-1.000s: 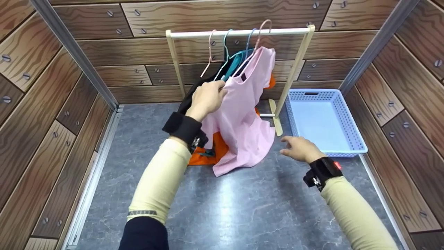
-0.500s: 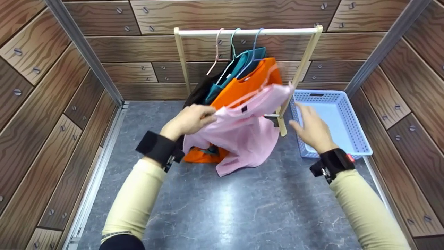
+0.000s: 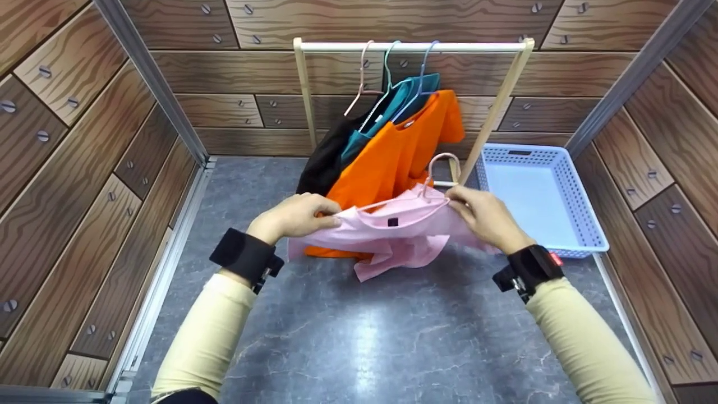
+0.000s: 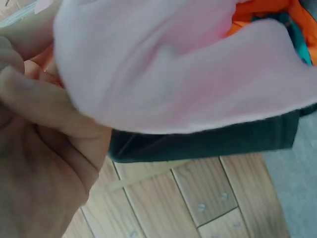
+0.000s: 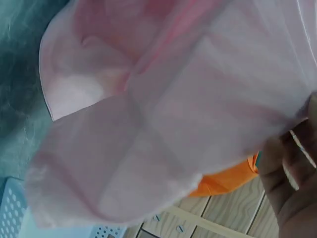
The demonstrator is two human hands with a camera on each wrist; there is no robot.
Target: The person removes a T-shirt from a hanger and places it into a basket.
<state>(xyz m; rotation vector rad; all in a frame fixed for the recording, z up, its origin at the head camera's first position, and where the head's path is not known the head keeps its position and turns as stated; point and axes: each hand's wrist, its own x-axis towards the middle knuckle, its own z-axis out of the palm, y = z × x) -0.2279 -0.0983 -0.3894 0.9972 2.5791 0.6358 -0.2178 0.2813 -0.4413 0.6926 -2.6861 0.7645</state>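
Observation:
A pink T-shirt (image 3: 364, 233) on a pink hanger (image 3: 445, 155) is held off the rack, low in front of it. My left hand (image 3: 297, 215) pinches its left shoulder, thumb toward me. At the other shoulder my right hand (image 3: 489, 217) grips the shirt close beside the hanger. In the left wrist view, the pink cloth (image 4: 173, 84) drapes from the thumb and fingers. The right wrist view shows the sleeve (image 5: 114, 163) hanging from the fingers. Behind it, an orange T-shirt (image 3: 387, 160), a teal shirt (image 3: 350, 147) and a black garment (image 3: 322, 163) hang on the rack.
The clothes rack (image 3: 418, 47) has a white rail and wooden legs, with several hangers on it. To its right a light blue plastic basket (image 3: 533, 185) sits on the grey floor (image 3: 359, 331). Wood-patterned walls (image 3: 224, 73) close in the sides and back.
The pink shirt and its hanger have come off the rail, down toward me, uncovering the orange shirt. My right hand has moved from beside the basket to take hold of the right shoulder.

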